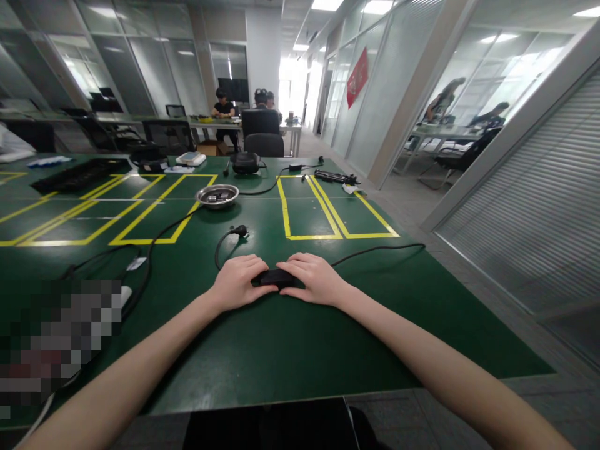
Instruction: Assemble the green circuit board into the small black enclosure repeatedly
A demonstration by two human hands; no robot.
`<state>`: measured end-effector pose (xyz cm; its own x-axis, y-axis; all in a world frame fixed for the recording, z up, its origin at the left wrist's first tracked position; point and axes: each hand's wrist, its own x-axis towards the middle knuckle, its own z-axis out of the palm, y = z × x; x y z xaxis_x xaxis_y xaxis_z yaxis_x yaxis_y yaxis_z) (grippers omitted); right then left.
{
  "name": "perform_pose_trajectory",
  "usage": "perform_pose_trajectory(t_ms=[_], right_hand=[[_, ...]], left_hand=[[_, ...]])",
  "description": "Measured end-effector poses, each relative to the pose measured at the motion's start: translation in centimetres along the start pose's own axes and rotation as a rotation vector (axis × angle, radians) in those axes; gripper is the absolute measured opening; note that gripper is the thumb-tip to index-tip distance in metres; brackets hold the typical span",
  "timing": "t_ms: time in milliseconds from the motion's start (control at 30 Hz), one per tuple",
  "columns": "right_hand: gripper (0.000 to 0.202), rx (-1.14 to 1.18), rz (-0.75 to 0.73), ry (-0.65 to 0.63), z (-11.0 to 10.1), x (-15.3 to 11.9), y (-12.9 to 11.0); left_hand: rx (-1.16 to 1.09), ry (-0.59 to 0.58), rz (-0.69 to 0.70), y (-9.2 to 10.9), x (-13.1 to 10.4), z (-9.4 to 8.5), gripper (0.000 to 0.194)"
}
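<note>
A black power adapter (270, 277) lies on the green table, with one of my hands at each end. My left hand (240, 281) has its fingers and thumb closed around the left end. At the right end, my right hand (315, 278) grips it in the same way. From the left side a short cable curves up to a black plug (240, 231), which rests on the table just beyond my left hand. A thin black cord (375, 250) runs from beside my right hand toward the table's right edge. My hands cover both ends of the adapter.
Ahead is a metal bowl (217, 196) with small parts inside. Yellow tape (314, 237) marks rectangles on the green table (225, 362). Farther back lie a second adapter with its cord (295, 167) and a black folded tripod-like object (335, 177). A pixelated area covers the left front.
</note>
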<state>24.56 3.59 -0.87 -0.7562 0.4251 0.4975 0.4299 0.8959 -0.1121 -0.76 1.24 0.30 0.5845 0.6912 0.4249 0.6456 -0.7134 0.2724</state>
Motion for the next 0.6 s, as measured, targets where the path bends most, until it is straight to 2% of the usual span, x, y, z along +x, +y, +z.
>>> perform_pose_trajectory(t_ms=[67, 167, 367, 600], right_hand=[[0.037, 0.027, 0.019, 0.032, -0.03, -0.02, -0.18], [0.032, 0.017, 0.038, 0.074, -0.03, -0.08, -0.16], [0.033, -0.081, 0.017, 0.108, 0.07, -0.01, 0.15], [0.034, -0.082, -0.005, 0.049, 0.03, -0.04, 0.15]], left_hand=[[0.077, 0.023, 0.09, -0.08, 0.14, -0.03, 0.044], [0.137, 0.052, 0.137, 0.11, 0.44, 0.07, 0.04], [0.1, 0.085, 0.133, 0.43, 0.39, 0.58, 0.022], [0.085, 0.071, 0.105, 0.5, 0.16, 0.74, 0.025]])
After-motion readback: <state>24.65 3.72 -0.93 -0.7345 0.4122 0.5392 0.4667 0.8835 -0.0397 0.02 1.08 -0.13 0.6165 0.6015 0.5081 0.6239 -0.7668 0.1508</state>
